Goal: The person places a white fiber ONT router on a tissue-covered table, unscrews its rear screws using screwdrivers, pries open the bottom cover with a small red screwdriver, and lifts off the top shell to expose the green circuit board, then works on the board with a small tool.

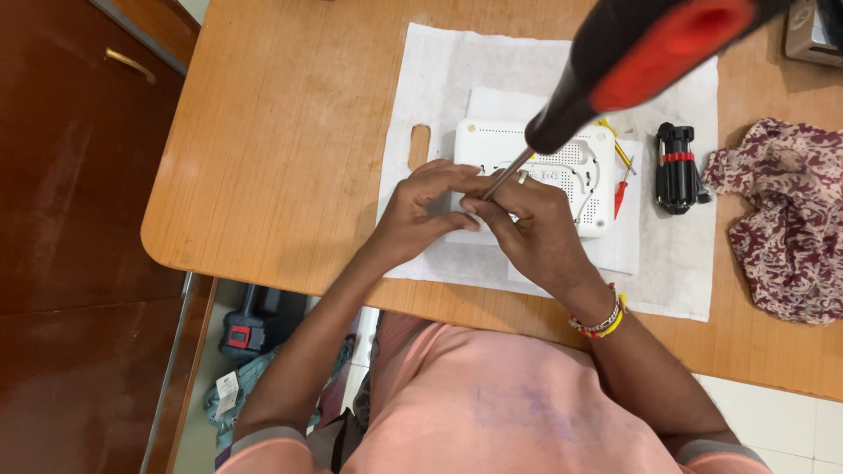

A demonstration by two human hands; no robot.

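A large screwdriver with a black and red handle (650,53) rises close to the camera, and its metal shaft (509,174) slants down to my hands. My left hand (420,209) and my right hand (537,230) meet at the lower end of the shaft, fingertips pinched together around its tip. Just beyond my fingers a white, vented plastic device (571,162) lies flat on a white cloth (439,88), and my hands cover its near-left part. The tip itself is hidden by my fingers. My right wrist wears beaded bracelets.
A black multi-bit tool with a red band (676,167) and small red (620,197) and yellow (622,151) screwdrivers lie right of the device. A patterned cloth (790,219) is at the table's right. A wooden cabinet (70,175) stands left. A black-red object (250,326) is on the floor.
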